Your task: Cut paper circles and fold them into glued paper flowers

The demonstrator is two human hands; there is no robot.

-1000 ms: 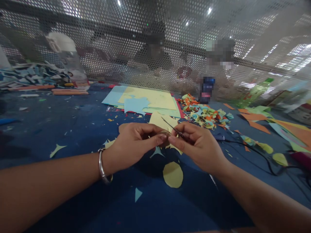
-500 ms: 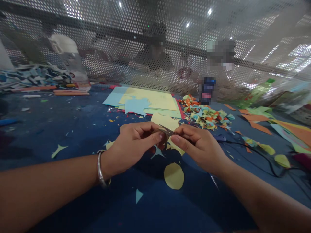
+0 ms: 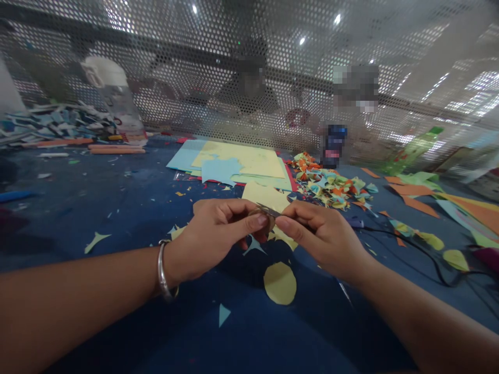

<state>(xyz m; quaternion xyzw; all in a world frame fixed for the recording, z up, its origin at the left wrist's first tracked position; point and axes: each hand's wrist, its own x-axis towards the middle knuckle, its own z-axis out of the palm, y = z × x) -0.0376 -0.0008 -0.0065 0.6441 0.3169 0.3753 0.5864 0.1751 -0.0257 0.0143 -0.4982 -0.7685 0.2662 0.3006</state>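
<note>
My left hand [image 3: 228, 226], with a silver bangle at the wrist, pinches a small piece of yellowish paper [image 3: 270, 222], mostly hidden by the thumb and fingers. My right hand [image 3: 322, 234] grips small metal scissors [image 3: 268, 210]. Their thin blades point left over the paper at the left fingertips, and the handles are hidden in the hand. Below the hands lies a round yellow paper disc [image 3: 279, 283]. A blue paper offcut [image 3: 255, 246] sits just under the left fingers, and a yellow sheet with cut edges [image 3: 265, 193] is behind them.
Coloured paper sheets [image 3: 249, 156] are stacked at the back beside a pile of small paper pieces [image 3: 339, 189]. A clear bottle [image 3: 123, 111] stands back left, a green bottle [image 3: 415, 150] back right. A black cable [image 3: 419, 246] crosses the right side. Behind is a perforated screen [image 3: 175, 57].
The scissor blades, apart half a second ago, are now nearly closed together over the paper. Both hands stay in almost the same place.
</note>
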